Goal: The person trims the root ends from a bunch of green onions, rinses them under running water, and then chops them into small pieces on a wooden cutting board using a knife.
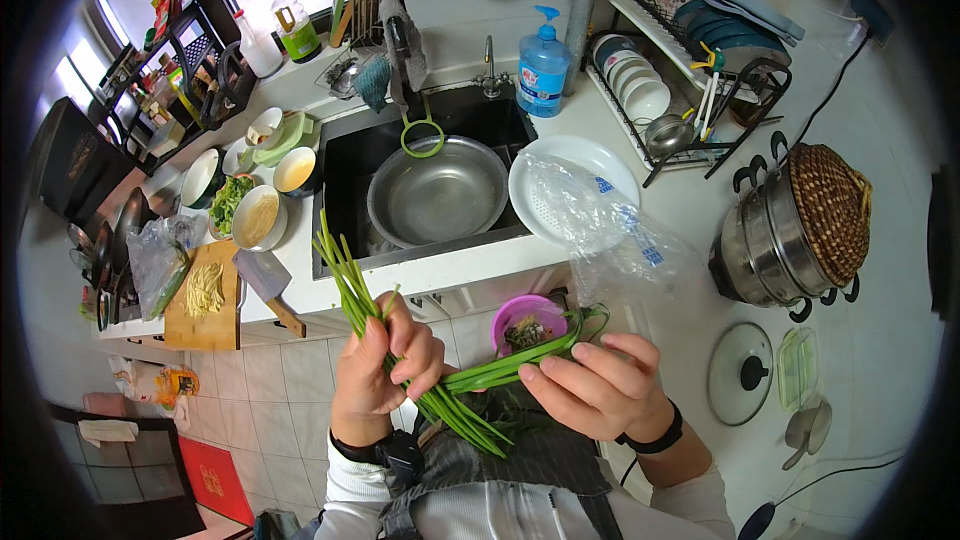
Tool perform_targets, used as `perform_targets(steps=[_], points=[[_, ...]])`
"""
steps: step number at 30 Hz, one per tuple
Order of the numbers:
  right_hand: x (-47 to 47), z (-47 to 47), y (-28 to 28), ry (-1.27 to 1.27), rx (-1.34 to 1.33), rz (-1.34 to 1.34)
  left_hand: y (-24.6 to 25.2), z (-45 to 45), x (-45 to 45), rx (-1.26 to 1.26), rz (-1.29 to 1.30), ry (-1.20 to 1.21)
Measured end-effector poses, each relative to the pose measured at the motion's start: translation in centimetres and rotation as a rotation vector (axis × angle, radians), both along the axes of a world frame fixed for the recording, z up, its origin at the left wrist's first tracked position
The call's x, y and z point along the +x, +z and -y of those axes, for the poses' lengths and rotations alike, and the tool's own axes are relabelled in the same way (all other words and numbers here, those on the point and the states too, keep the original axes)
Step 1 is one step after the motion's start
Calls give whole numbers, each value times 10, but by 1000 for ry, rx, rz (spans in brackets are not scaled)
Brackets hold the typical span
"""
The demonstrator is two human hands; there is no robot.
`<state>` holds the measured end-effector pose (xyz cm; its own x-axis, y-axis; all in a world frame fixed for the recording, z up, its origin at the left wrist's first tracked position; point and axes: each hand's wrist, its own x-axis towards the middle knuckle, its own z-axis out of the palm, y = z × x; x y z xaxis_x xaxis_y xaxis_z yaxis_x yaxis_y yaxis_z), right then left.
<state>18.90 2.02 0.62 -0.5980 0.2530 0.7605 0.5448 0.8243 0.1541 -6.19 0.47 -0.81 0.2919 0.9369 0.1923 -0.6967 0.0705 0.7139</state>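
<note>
A bunch of long green stems, apparently garlic chives point(468, 420), is gripped in my left hand point(390, 364). Their pale cut ends point up and to the left, over the counter's front edge. Flat green leaves point(517, 364) run across to my right hand point(596, 382), which pinches them between thumb and fingers. Beyond the leaves, a pink bin point(500, 334) on the floor contains plant scraps. A metal basin point(439, 195) sits in the black sink point(343, 187), with what looks like water in it.
A clear plastic bag point(592, 217) lies over a white perforated tray point(525, 199) and hangs past the counter edge. Left of the sink, a cleaver point(262, 275) rests beside a cutting board point(184, 334) with shredded food. A stacked steamer point(757, 240) stands at right.
</note>
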Motion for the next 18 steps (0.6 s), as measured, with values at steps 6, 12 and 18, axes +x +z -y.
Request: perform_targets(steps=[6, 12, 18], points=[[-2, 4, -10, 11, -27, -59, -3, -1, 3, -69, 92, 61], [-8, -7, -10, 48, -124, -108, -1, -5, 2, -79, 97, 28], [-11, -12, -8, 1, -158, -129, -4, -7, 5, -137, 114, 40]])
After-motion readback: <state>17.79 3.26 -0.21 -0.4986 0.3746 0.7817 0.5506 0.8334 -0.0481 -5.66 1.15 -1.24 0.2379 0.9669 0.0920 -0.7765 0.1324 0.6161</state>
